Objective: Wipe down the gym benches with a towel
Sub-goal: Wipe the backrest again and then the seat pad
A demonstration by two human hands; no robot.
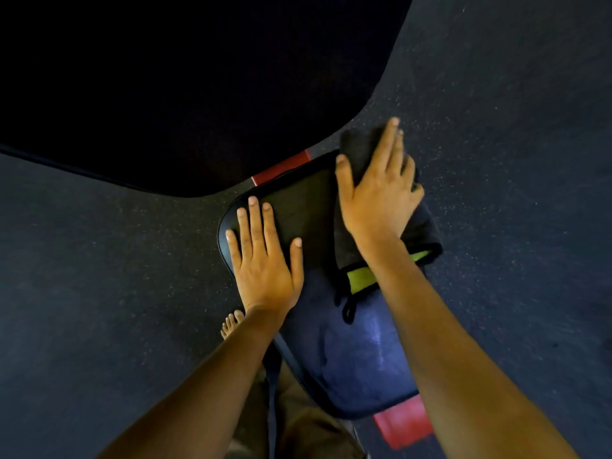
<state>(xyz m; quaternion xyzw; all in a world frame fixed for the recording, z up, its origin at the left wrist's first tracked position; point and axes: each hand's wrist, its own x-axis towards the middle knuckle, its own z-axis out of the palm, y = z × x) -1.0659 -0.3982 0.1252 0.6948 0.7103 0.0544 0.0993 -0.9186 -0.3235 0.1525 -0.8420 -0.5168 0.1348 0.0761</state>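
Note:
A dark padded bench seat (351,352) runs from the lower middle up to the centre of the head view. My left hand (265,256) lies flat on the pad's far left corner, fingers straight and spread. My right hand (381,190) presses flat on a dark towel (427,233) with a green stripe and a black loop, at the pad's far right edge. The towel hangs partly over that edge. A faint wet sheen shows on the near part of the pad.
A large black bench pad (198,87) fills the upper left. Red frame parts show beyond the seat (281,168) and under its near end (404,422). Speckled dark rubber floor (513,160) surrounds everything. My bare foot (231,323) stands left of the seat.

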